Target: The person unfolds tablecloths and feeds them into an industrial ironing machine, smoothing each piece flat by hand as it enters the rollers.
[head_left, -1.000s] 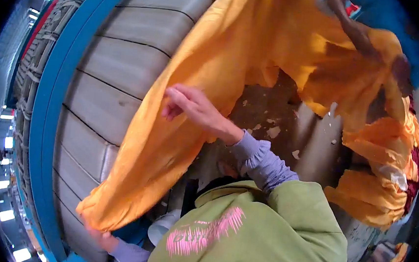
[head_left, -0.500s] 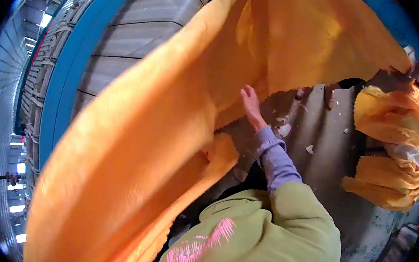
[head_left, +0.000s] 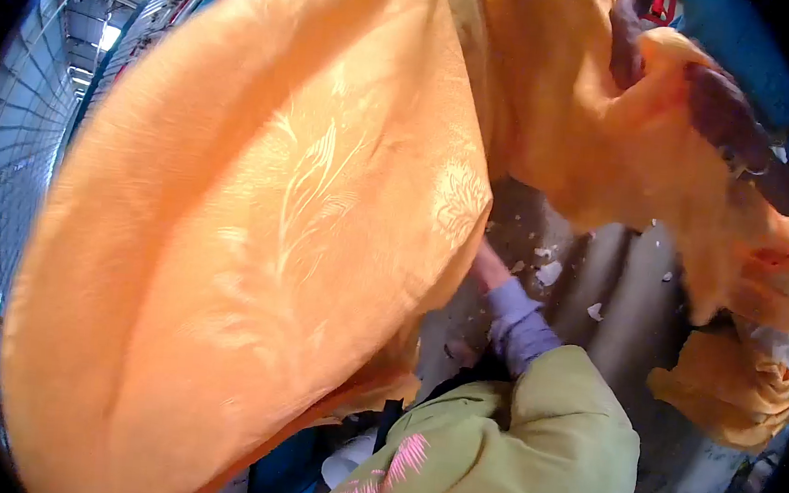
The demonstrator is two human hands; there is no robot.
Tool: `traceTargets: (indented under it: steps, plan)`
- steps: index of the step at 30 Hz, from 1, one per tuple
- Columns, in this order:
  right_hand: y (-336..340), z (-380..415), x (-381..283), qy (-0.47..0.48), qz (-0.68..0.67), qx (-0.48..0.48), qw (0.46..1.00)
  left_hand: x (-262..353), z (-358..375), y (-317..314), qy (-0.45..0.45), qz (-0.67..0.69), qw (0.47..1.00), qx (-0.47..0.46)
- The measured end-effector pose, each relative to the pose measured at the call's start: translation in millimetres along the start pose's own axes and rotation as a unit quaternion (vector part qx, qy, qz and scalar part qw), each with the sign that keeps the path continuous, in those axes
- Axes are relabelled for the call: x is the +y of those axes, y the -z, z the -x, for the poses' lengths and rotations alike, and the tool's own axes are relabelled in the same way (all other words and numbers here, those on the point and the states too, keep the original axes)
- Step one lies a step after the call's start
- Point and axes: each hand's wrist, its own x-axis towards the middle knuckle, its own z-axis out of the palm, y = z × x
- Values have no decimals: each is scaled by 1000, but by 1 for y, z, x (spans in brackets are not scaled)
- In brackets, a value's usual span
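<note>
Grey ridged surface (head_left: 617, 301) flecked with pale scraps (head_left: 548, 272), orange cloth (head_left: 735, 389) heaped on it.

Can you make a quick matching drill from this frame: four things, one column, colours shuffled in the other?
Things:
1. cloth
2. sweatshirt
3. sleeve cuff
4. print on the sweatshirt

Colours:
A. pink
B. lilac
C. orange, with a woven leaf pattern
D. light green

Pairs: 1-C, 2-D, 3-B, 4-A
</note>
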Motion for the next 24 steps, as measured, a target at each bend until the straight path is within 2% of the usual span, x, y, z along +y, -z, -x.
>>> traceTargets:
  steps: [3,6,7,8,9,10,11,12,13,15,16,17,18,20,21,22,24]
  plan:
    - [97,-68,-35,6,-13,25,1000,4,11,-4,8,-27,996,-90]
    - [154,-90,-69,21,-113,-97,989,5,25,-25,24,-31,948,-315]
    - [167,-80,-90,30,-169,-128,977,9,28,-50,44,-22,894,-445]
    - [175,-43,-144,-32,-267,-211,940,17,33,-91,66,-20,820,-569]
    - [181,-24,-173,3,-231,-361,904,28,41,-143,110,20,739,-664]
    - [187,-4,-201,51,-191,-499,844,65,49,-172,37,-74,766,-638]
    - [185,20,-237,198,-189,-505,819,100,57,-193,-135,-33,809,-571]
    - [180,28,-253,194,-164,-631,733,133,57,-222,-259,38,820,-509]
    - [176,38,-268,246,-143,-672,683,174,61,-244,-324,149,814,-458]
    - [171,64,-273,335,-109,-726,590,257,70,-260,-443,338,708,-433]
    - [173,79,-267,371,-95,-743,549,284,73,-277,-504,383,612,-473]
    - [183,86,-264,365,-112,-770,512,313,75,-288,-520,364,497,-592]
    - [196,85,-264,357,-127,-796,472,329,86,-299,-525,285,441,-670]
    - [226,62,-283,297,-168,-827,447,310,123,-354,-455,157,370,-795]
    - [241,48,-289,285,-208,-820,452,298,136,-376,-436,105,350,-822]
    - [254,36,-295,274,-247,-810,457,280,150,-397,-447,143,357,-808]
    - [273,15,-315,266,-302,-811,425,277,166,-408,-442,173,420,-773]
